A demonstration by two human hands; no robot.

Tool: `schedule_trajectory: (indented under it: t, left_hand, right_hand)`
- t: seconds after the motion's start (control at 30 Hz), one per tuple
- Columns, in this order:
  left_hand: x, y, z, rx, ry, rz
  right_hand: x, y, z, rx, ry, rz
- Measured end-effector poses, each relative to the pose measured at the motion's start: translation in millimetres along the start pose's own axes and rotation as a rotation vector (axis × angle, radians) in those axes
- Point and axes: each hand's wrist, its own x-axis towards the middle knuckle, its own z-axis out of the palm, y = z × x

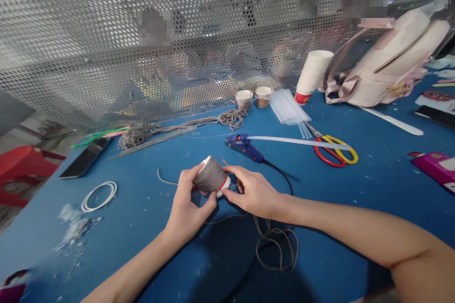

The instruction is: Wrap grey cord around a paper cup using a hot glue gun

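My left hand [186,208] is wrapped around a paper cup covered in grey cord [210,175], held tilted just above the blue table [149,227]. My right hand [250,191] pinches the cord at the cup's red-and-white rim, fingers closed. Loose grey cord [275,241] trails from the cup and lies in loops under my right forearm. A blue glue gun [245,147] with a clear glue stick lies just beyond my hands.
Red-and-yellow scissors [336,151], clear glue sticks [287,106], a stack of paper cups [313,75] and two cord-wrapped cups [253,97] lie behind. A black phone [85,158], cord bundles [142,132] and a white ring [99,195] sit left. A pink backpack [391,66] leans at right against a perforated metal screen.
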Motion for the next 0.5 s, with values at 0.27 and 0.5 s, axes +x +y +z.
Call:
schedule_trajectory:
  t: [0.27,0.5]
  left_hand:
    - [1.1,0.0,-1.8,0.095,-0.039,0.058]
    - [0.9,2.9,-1.2,0.089,-0.054,0.006]
  right_hand:
    - [1.2,-4.7,-6.2,-0.011,-0.064,0.077]
    - [2.5,-4.7,-6.1,-0.024,-0.052,0.084]
